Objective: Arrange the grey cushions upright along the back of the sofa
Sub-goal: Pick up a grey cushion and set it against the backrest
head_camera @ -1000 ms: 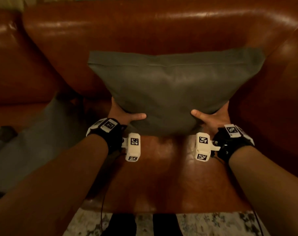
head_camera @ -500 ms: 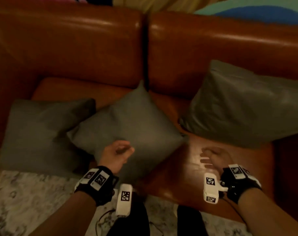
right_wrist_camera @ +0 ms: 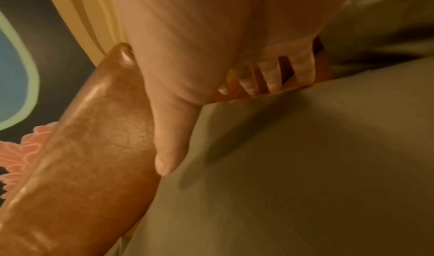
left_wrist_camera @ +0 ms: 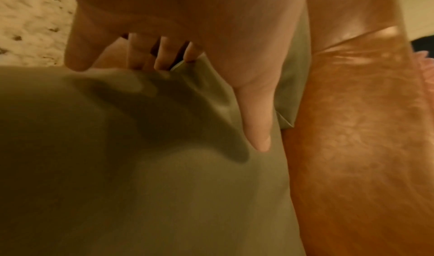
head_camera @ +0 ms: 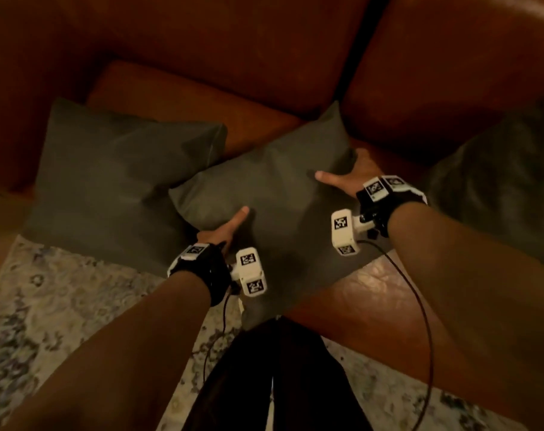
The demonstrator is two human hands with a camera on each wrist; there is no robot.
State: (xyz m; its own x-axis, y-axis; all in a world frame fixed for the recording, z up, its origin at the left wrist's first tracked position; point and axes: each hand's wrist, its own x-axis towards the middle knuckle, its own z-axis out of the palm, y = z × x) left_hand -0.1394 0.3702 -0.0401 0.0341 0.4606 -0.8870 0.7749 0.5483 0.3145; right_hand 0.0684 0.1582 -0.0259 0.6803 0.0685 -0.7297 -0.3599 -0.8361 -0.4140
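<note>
The square grey fabric cushion in the middle (head_camera: 264, 194) is lying tilted on the brown leather sofa seat (head_camera: 351, 293), one corner pointing to 1 o'clock at the seam between the two back pads, its lower corner hanging past the seat's front edge. The left hand (head_camera: 224, 231) is gripping its 8 o'clock edge, thumb lying flat on top and fingers (left_wrist_camera: 162, 55) tucking under the fabric; the right hand (head_camera: 348, 177) is holding the 3 o'clock edge the same way, thumb on top, fingers (right_wrist_camera: 270, 74) curling behind. The cloth is looking smooth and matte, puckering slightly at the left fingers. A second grey cushion (head_camera: 115, 175) is lying flat at 9 o'clock, partly under the middle one, its near edge hanging over the seat front. A third grey cushion (head_camera: 498, 188) is leaning at 3 o'clock, being cut off by the frame edge. The glossy leather backrest (head_camera: 202, 42) is running along 12 o'clock. A pale patterned rug (head_camera: 46, 306) is showing at 7 o'clock, blurred.
</note>
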